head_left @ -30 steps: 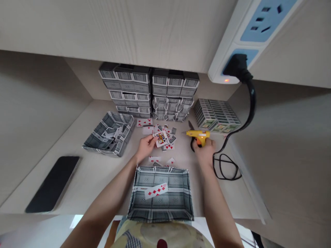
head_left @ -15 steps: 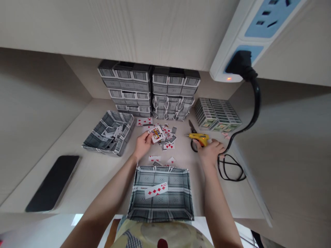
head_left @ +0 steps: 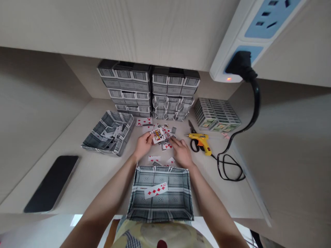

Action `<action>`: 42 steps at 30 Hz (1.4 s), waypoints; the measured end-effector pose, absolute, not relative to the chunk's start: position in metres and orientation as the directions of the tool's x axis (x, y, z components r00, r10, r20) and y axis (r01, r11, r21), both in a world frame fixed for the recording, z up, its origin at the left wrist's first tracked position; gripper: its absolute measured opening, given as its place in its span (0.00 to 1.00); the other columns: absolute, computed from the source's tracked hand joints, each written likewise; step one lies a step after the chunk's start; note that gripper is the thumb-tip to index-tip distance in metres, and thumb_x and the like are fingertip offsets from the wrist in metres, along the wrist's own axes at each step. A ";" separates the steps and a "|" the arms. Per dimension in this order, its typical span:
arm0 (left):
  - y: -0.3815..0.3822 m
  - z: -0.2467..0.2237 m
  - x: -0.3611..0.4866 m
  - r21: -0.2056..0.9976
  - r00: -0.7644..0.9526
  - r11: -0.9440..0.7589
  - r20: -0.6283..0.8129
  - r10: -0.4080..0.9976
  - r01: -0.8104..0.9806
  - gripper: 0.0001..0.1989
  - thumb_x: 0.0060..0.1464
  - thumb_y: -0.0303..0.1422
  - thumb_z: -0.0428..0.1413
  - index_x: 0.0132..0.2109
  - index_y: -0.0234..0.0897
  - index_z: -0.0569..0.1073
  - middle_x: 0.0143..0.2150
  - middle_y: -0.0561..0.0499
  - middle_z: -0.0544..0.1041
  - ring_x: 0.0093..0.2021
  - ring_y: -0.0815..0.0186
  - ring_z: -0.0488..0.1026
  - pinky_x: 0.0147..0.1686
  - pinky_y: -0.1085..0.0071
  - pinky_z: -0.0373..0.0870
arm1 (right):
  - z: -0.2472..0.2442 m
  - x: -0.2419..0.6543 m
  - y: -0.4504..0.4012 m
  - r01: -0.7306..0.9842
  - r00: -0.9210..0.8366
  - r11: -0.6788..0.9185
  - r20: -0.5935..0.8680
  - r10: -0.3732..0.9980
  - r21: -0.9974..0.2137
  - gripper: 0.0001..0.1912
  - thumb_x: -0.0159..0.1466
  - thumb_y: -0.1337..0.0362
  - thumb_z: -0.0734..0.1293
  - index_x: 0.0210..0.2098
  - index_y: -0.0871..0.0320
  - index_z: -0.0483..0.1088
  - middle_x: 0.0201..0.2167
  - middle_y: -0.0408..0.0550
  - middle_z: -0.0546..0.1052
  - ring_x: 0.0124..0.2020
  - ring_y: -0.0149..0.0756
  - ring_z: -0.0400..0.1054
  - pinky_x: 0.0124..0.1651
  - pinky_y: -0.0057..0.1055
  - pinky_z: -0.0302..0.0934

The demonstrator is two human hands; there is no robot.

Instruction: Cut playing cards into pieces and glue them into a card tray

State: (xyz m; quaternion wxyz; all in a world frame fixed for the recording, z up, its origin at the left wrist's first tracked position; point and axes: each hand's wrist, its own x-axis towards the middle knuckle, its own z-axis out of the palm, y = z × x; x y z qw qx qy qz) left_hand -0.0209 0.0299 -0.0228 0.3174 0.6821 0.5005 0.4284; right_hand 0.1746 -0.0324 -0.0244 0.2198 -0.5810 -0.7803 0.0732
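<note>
My left hand [head_left: 143,146] pinches a face playing card [head_left: 158,135] between thumb and fingers, above a loose pile of cards. My right hand [head_left: 181,152] reaches in from the right with its fingers stretched out over the edge of that card pile [head_left: 167,146]; I see nothing held in it. Close to my body stands an open box made of playing cards [head_left: 165,214], with a six of diamonds [head_left: 156,190] lying inside. Between the box and the pile lie a few card pieces [head_left: 154,158].
A yellow glue gun [head_left: 203,140] lies right of the pile, partly over black scissors [head_left: 191,126], its cord looping to a power strip [head_left: 222,74]. Stacked card boxes [head_left: 131,82] stand behind. Left are a card tray with scraps [head_left: 89,148] and a phone [head_left: 53,182]. Card packs [head_left: 217,113] sit back right.
My right hand has let go of the glue gun, leaving it on the table, and moved left to the card pile. My left hand still holds the card in nearly the same place.
</note>
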 end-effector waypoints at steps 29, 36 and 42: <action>0.029 -0.023 -0.020 0.848 0.173 -0.303 0.252 0.952 0.434 0.13 0.54 0.36 0.47 0.24 0.36 0.63 0.18 0.56 0.65 0.20 0.72 0.62 0.22 0.77 0.58 | -0.018 0.189 -0.038 0.723 0.044 0.132 0.237 0.971 -0.678 0.11 0.53 0.56 0.67 0.23 0.58 0.68 0.25 0.46 0.70 0.26 0.34 0.64 0.31 0.30 0.59; 0.028 -0.024 -0.020 0.863 0.197 -0.305 0.244 0.950 0.403 0.14 0.53 0.37 0.48 0.23 0.35 0.64 0.18 0.56 0.65 0.20 0.72 0.62 0.21 0.77 0.58 | -0.014 0.182 -0.038 0.119 0.170 -0.099 -0.078 0.982 -0.988 0.16 0.52 0.50 0.65 0.29 0.58 0.67 0.18 0.43 0.71 0.17 0.33 0.64 0.22 0.31 0.62; 0.026 -0.023 -0.019 0.865 0.240 -0.339 0.263 0.934 0.369 0.14 0.53 0.39 0.48 0.25 0.34 0.66 0.20 0.55 0.66 0.21 0.73 0.62 0.21 0.78 0.59 | -0.005 0.178 -0.038 -0.264 -0.036 -0.187 -0.184 0.982 -0.946 0.17 0.50 0.53 0.68 0.34 0.59 0.70 0.29 0.46 0.77 0.22 0.31 0.68 0.25 0.29 0.64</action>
